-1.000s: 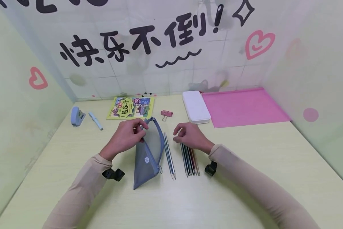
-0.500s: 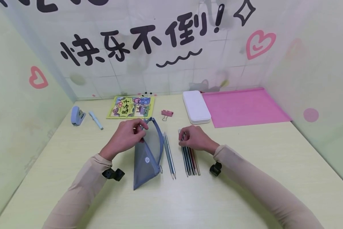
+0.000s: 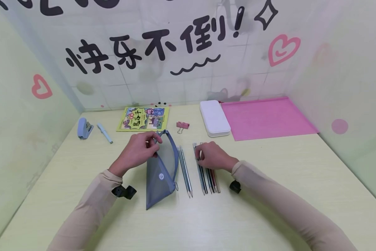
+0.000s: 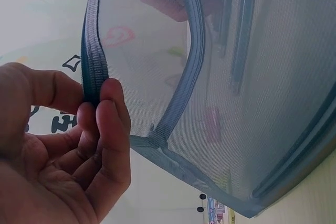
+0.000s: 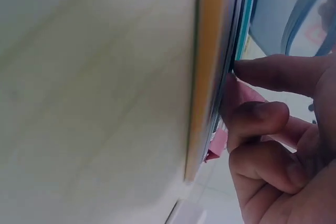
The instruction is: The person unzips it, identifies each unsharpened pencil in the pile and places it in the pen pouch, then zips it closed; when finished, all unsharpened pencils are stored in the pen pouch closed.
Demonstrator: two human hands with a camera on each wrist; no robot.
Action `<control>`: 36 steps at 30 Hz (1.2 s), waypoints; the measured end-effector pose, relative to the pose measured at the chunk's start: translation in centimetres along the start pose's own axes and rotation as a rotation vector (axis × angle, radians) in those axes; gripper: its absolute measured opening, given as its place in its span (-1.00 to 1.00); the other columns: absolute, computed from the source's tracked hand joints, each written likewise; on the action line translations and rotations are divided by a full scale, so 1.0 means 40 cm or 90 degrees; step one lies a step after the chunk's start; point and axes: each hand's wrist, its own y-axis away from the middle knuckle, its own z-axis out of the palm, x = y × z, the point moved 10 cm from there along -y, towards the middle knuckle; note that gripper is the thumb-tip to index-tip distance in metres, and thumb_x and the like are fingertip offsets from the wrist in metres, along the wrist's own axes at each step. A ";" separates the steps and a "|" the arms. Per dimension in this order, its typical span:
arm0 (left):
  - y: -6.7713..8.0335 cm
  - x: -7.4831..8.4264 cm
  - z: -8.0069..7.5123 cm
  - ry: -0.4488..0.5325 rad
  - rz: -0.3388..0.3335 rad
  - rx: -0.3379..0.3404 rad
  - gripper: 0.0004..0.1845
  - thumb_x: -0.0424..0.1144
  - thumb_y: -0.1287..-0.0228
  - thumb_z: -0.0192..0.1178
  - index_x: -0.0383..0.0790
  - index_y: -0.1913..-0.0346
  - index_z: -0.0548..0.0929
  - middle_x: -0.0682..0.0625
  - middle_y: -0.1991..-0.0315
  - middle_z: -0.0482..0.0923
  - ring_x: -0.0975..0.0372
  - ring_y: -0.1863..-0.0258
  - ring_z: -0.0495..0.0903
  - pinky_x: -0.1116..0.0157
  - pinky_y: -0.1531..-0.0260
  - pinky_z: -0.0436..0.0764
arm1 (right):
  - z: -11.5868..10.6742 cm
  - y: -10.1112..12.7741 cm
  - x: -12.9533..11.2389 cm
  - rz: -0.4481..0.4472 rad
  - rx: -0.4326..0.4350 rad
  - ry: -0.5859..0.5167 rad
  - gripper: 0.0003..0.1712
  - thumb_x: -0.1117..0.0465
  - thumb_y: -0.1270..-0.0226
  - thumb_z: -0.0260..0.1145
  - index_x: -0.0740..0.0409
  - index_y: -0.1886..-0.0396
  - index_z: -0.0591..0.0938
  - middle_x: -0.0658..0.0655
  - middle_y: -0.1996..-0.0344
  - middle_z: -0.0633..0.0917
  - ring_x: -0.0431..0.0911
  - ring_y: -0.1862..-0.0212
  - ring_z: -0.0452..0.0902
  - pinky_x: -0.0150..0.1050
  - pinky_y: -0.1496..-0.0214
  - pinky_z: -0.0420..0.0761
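Note:
My left hand [image 3: 141, 148] pinches the zipped edge of a blue-grey mesh pencil pouch [image 3: 156, 190]. The pouch's mouth gapes toward the right, and in the left wrist view thumb and fingers close on the zipper band [image 4: 94, 51]. Over a row of pencils [image 3: 213, 183], my right hand [image 3: 214, 156] has its thumb and index finger around the leftmost pencil [image 3: 201, 178], which lies slightly apart from the others. Curled fingers show beside the stacked pencil edges [image 5: 210, 77] in the right wrist view. Between pouch and row lie a few silvery-blue pencils [image 3: 185, 174].
Along the back stand a blue stapler [image 3: 85, 128], a light blue pen [image 3: 104, 133], a yellow comic-style book [image 3: 143, 119], a pink binder clip [image 3: 183, 125], a white case [image 3: 215, 118] and a pink folder [image 3: 269, 118]. Printed walls enclose the table on three sides.
My right hand has come down onto the pencil row, and its leftmost pencil has shifted slightly left, away from the rest. The left hand keeps its grip on the pouch.

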 end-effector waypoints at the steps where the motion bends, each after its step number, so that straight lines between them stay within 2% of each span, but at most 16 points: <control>1: 0.000 0.001 0.001 0.001 0.000 -0.001 -0.81 -0.39 -0.30 0.08 -0.27 0.11 0.66 -0.03 0.58 0.54 0.25 0.53 0.69 0.32 0.47 0.61 | 0.001 0.000 -0.004 -0.001 -0.004 0.010 -0.97 0.32 -0.19 0.37 0.12 0.38 0.66 0.04 0.50 0.69 -0.19 0.48 0.53 -0.37 0.44 0.50; 6: -0.002 0.002 0.004 -0.004 0.000 -0.004 -0.81 -0.38 -0.30 0.08 -0.25 0.11 0.65 -0.03 0.57 0.55 0.25 0.54 0.68 0.32 0.48 0.60 | 0.006 -0.004 -0.017 0.012 -0.019 0.045 -0.94 0.30 -0.18 0.39 0.08 0.40 0.65 0.03 0.49 0.66 -0.16 0.47 0.52 -0.34 0.44 0.48; 12: -0.002 0.000 0.010 -0.006 0.004 -0.009 -0.81 -0.38 -0.30 0.08 -0.26 0.11 0.65 -0.04 0.57 0.56 0.25 0.55 0.67 0.32 0.51 0.57 | 0.020 -0.009 -0.018 0.044 -0.041 0.059 -0.86 0.24 -0.10 0.49 0.06 0.38 0.66 0.04 0.41 0.63 -0.11 0.36 0.50 -0.31 0.37 0.47; 18: -0.004 0.005 0.011 -0.008 0.005 -0.012 -0.82 -0.38 -0.30 0.08 -0.24 0.12 0.65 -0.03 0.57 0.57 0.24 0.55 0.67 0.31 0.51 0.56 | 0.021 -0.018 -0.022 0.050 -0.038 0.046 -0.87 0.37 -0.01 0.42 0.10 0.44 0.64 0.06 0.38 0.64 -0.08 0.34 0.49 -0.30 0.35 0.46; 23: -0.004 0.006 0.010 -0.009 0.010 -0.010 -0.82 -0.39 -0.31 0.08 -0.26 0.12 0.65 -0.05 0.57 0.57 0.25 0.55 0.67 0.31 0.51 0.57 | 0.018 -0.022 -0.030 0.050 -0.036 0.042 -0.85 0.37 0.05 0.41 0.08 0.48 0.64 0.02 0.45 0.62 -0.11 0.36 0.46 -0.32 0.33 0.42; 28: -0.002 0.007 0.009 -0.007 0.013 -0.011 -0.82 -0.38 -0.31 0.08 -0.25 0.12 0.65 -0.04 0.57 0.57 0.24 0.55 0.67 0.31 0.52 0.56 | 0.006 -0.020 -0.037 0.060 -0.038 -0.006 -0.84 0.36 0.05 0.40 0.08 0.42 0.67 0.00 0.55 0.55 -0.16 0.50 0.41 -0.34 0.47 0.38; 33: -0.002 0.008 0.012 -0.004 0.013 -0.012 -0.82 -0.37 -0.30 0.08 -0.24 0.12 0.65 -0.03 0.57 0.57 0.24 0.55 0.67 0.30 0.50 0.58 | -0.016 -0.021 -0.055 0.062 -0.035 -0.067 -0.83 0.32 -0.03 0.41 0.09 0.33 0.68 -0.01 0.61 0.56 -0.20 0.57 0.39 -0.36 0.52 0.37; 36: -0.001 0.007 0.013 -0.003 0.014 -0.012 -0.82 -0.36 -0.30 0.08 -0.24 0.12 0.65 -0.03 0.57 0.56 0.24 0.55 0.68 0.30 0.49 0.59 | -0.026 -0.027 -0.070 0.065 -0.029 -0.146 -0.80 0.31 -0.07 0.41 0.08 0.26 0.68 0.04 0.63 0.60 -0.21 0.60 0.38 -0.35 0.54 0.35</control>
